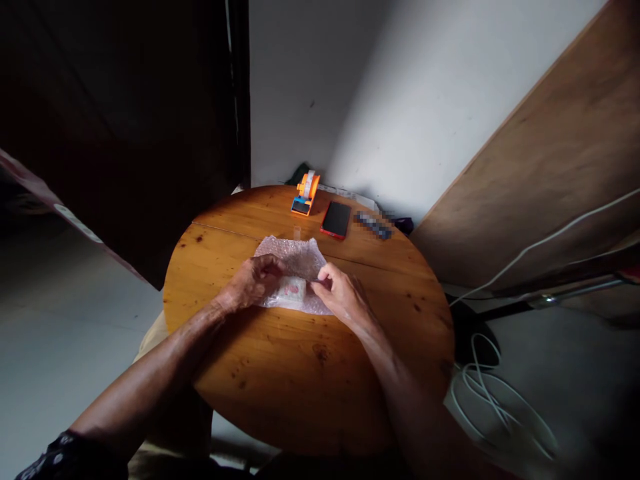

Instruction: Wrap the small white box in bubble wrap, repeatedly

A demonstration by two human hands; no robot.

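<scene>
A sheet of clear, pinkish bubble wrap (295, 251) lies spread on the round wooden table (320, 360). On its near half rests a small whitish packet (292, 291) with a pink-red mark. My left hand (254, 280) is closed at the wrap's left side, with thumb and fingers bent together over its edge. At the right side my right hand (344, 293) pinches the wrap with thumb and forefinger, close to the packet. Exactly how much of the wrap lies between the fingers is hidden.
Toward the back of the table stand an orange and blue tape dispenser (305, 193), a red-edged phone (335, 220) and a blurred-out dark item (373, 225). A white wall (400, 100) rises behind. White cable (480, 380) lies coiled on the floor at right.
</scene>
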